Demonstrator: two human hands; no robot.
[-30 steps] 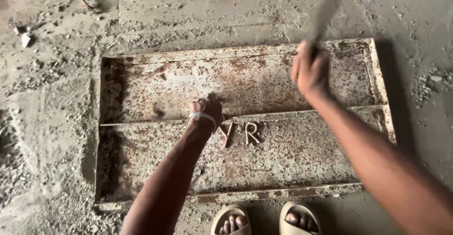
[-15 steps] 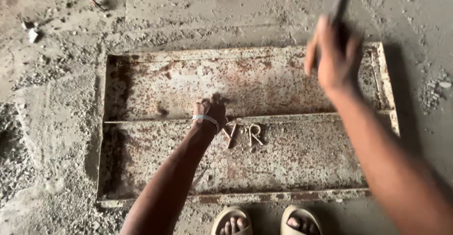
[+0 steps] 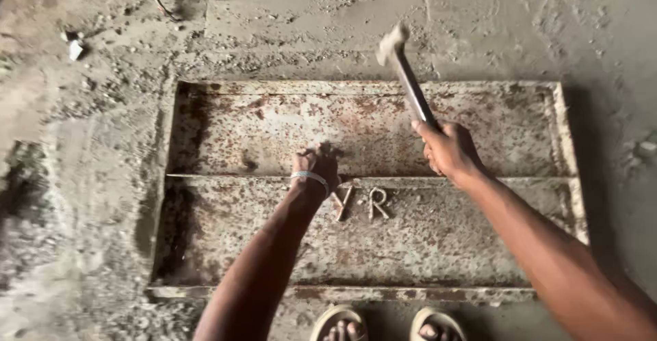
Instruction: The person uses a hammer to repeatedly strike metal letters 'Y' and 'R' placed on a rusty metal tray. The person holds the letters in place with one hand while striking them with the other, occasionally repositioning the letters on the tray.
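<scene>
Hammer raised over a rusty metal tray on a dusty floor.

The right hand (image 3: 448,151) is wrapped tight around the handle of a hammer (image 3: 405,74), its blurred head tilted up and away above the rusty tray (image 3: 260,129). The left hand (image 3: 316,170) (a bangle at the wrist) rests closed on the tray's middle ridge; whether it holds anything, I cannot tell. Raised letters (image 3: 361,204) sit just beside it.

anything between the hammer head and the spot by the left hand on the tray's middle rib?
Nothing visible. The hammer in the right hand is raised over the rusty tray; open air lies between it and the left hand resting at the middle rib.
</scene>
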